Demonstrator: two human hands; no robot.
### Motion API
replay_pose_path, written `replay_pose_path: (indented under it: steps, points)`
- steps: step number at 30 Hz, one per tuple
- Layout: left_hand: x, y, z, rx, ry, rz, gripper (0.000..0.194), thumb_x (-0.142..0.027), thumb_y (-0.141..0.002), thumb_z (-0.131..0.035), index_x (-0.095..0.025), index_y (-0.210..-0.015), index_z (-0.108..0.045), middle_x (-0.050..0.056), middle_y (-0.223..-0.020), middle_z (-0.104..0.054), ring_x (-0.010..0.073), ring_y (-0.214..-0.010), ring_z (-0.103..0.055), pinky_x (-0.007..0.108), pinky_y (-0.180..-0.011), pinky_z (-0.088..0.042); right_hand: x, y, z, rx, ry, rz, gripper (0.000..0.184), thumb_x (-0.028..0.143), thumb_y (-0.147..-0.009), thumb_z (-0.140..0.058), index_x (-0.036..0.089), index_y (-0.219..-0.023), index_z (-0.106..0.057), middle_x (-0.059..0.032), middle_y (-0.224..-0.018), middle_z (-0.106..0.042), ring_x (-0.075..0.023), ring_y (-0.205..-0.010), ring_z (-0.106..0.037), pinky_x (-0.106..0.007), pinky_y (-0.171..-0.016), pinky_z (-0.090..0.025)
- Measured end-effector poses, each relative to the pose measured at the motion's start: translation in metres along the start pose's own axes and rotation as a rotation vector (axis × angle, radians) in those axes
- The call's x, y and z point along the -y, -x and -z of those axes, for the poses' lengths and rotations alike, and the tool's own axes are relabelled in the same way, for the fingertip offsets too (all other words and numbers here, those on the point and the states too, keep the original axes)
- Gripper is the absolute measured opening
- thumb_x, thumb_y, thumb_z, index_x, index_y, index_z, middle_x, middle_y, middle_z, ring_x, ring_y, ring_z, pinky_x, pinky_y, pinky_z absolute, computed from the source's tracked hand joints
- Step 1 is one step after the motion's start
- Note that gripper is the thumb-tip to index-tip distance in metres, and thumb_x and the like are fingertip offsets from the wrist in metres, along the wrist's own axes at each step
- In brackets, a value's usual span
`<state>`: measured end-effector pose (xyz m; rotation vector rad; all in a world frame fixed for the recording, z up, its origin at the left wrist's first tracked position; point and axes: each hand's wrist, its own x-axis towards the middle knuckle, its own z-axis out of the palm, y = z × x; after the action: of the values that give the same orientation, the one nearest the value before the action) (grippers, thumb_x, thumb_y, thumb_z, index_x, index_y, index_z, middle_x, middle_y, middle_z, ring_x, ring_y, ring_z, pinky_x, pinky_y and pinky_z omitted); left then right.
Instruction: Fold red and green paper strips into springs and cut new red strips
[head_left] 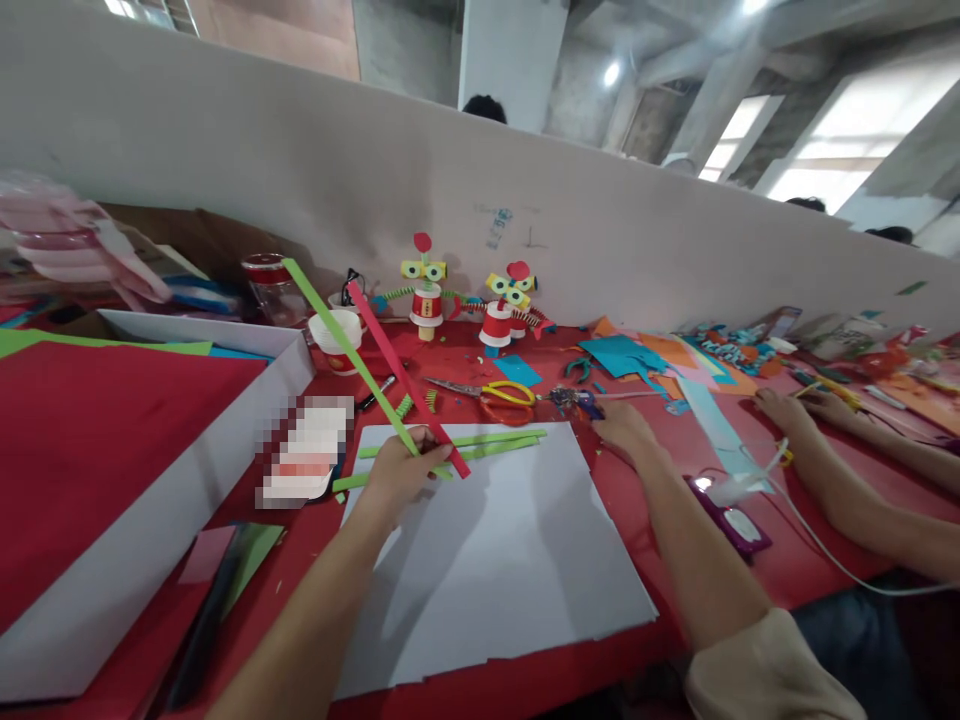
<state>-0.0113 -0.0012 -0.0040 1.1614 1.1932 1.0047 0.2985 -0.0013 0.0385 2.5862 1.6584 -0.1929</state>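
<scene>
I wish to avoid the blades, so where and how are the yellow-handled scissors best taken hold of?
Probably best by the yellow handles, from the right and above: the scissors lie on the table with blades pointing left and handles toward the right hand.

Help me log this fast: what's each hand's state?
Left hand: holding a long green paper strip and long red paper strip.
Right hand: near purple-handled tool; grip unclear.

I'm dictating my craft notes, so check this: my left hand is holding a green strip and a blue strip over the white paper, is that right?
Not quite: with the green strip, your left hand holds a red strip, not a blue one, over the white paper, as the head view shows.
</scene>
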Motion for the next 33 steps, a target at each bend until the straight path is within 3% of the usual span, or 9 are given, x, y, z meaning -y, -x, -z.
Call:
replay_pose_path:
  steps: [7, 10, 12, 13, 16, 19, 22, 27, 33]
  points:
    - [0.000, 0.000, 0.001, 0.006, -0.028, -0.011, 0.016, -0.030, -0.060, -0.068, -0.018, -0.058, -0.058, -0.003, -0.054, -0.054, 0.0104, -0.051, -0.046, 0.024, -0.049, -0.037, 0.001, 0.003, -0.002, -0.021, 0.000, -0.144, 0.033, 0.017, -0.077, -0.053, 0.009, -0.108, -0.064, -0.0227, -0.108, -0.065, -0.0324, -0.101, -0.063, -0.036, -0.078, -0.048]
    - [0.000, 0.000, 0.000, 0.006, -0.028, -0.002, 0.015, -0.030, -0.060, -0.068, -0.018, -0.059, -0.059, -0.002, -0.055, -0.056, 0.0108, -0.051, -0.047, 0.024, -0.049, -0.038, 0.011, 0.013, 0.001, -0.098, -0.008, -0.159, 0.036, 0.020, -0.082, -0.049, 0.008, -0.114, -0.060, -0.0244, -0.120, -0.057, -0.0324, -0.104, -0.060, -0.038, -0.080, -0.047]
    - [-0.001, 0.000, 0.000, 0.027, 0.001, 0.001, 0.015, -0.030, -0.060, -0.068, -0.018, -0.060, -0.059, -0.002, -0.055, -0.056, 0.0109, -0.051, -0.048, 0.024, -0.050, -0.038, 0.029, 0.026, 0.002, -0.168, -0.071, -0.049, 0.033, 0.025, -0.087, -0.045, 0.013, -0.113, -0.060, -0.0200, -0.122, -0.057, -0.0286, -0.105, -0.059, -0.036, -0.081, -0.045]
    - [-0.001, 0.000, 0.000, 0.040, 0.019, 0.001, 0.015, -0.029, -0.060, -0.068, -0.018, -0.060, -0.058, -0.002, -0.055, -0.056, 0.0110, -0.051, -0.049, 0.024, -0.050, -0.038, 0.042, 0.033, 0.001, -0.187, -0.155, 0.092, 0.029, 0.026, -0.087, -0.044, 0.015, -0.105, -0.064, -0.0159, -0.115, -0.061, -0.0254, -0.101, -0.060, -0.032, -0.080, -0.045]
    - [0.000, -0.001, -0.001, 0.061, 0.041, -0.013, 0.015, -0.027, -0.060, -0.068, -0.017, -0.059, -0.056, -0.003, -0.053, -0.053, 0.0101, -0.050, -0.048, 0.023, -0.049, -0.037, 0.086, 0.057, -0.006, 0.078, -0.457, 0.542, 0.025, 0.033, -0.085, -0.048, 0.019, -0.085, -0.069, -0.0047, -0.086, -0.069, -0.0178, -0.078, -0.061, -0.026, -0.069, -0.042]
    - [0.000, -0.001, 0.000, 0.047, 0.058, -0.048, 0.017, -0.027, -0.061, -0.068, -0.017, -0.057, -0.054, -0.004, -0.051, -0.051, 0.0092, -0.048, -0.045, 0.023, -0.048, -0.035, 0.121, 0.072, -0.017, 0.267, -0.637, 0.663, 0.029, 0.040, -0.082, -0.051, 0.018, -0.080, -0.069, -0.0009, -0.073, -0.066, -0.0143, -0.065, -0.055, -0.024, -0.059, -0.038]
    - [-0.002, 0.000, -0.001, 0.036, 0.076, -0.093, 0.020, -0.027, -0.061, -0.068, -0.017, -0.054, -0.052, -0.004, -0.049, -0.047, 0.0085, -0.047, -0.042, 0.022, -0.047, -0.033, 0.138, 0.073, -0.023, 0.258, -0.693, 0.666, 0.026, 0.037, -0.079, -0.053, 0.017, -0.077, -0.069, -0.0003, -0.067, -0.064, -0.0138, -0.062, -0.052, -0.024, -0.058, -0.035]
    - [-0.003, -0.002, -0.003, 0.013, 0.082, -0.156, 0.023, -0.034, -0.065, -0.069, -0.017, -0.055, -0.056, -0.004, -0.051, -0.048, 0.0092, -0.048, -0.042, 0.023, -0.047, -0.031, 0.140, 0.064, -0.026, 0.247, -0.747, 0.630, 0.019, 0.031, -0.073, -0.055, 0.018, -0.068, -0.067, 0.0001, -0.064, -0.064, -0.0149, -0.062, -0.054, -0.025, -0.060, -0.036]
    - [-0.004, 0.000, 0.001, -0.105, 0.198, -0.059, 0.027, -0.043, -0.070, -0.065, -0.016, -0.065, -0.064, 0.001, -0.061, -0.059, 0.0108, -0.048, -0.051, 0.025, -0.047, -0.036, 0.127, 0.062, -0.033, 0.035, -1.147, 0.383, 0.026, 0.045, -0.069, -0.065, 0.019, -0.067, -0.063, 0.0025, -0.059, -0.056, -0.0129, -0.056, -0.045, -0.026, -0.056, -0.034]
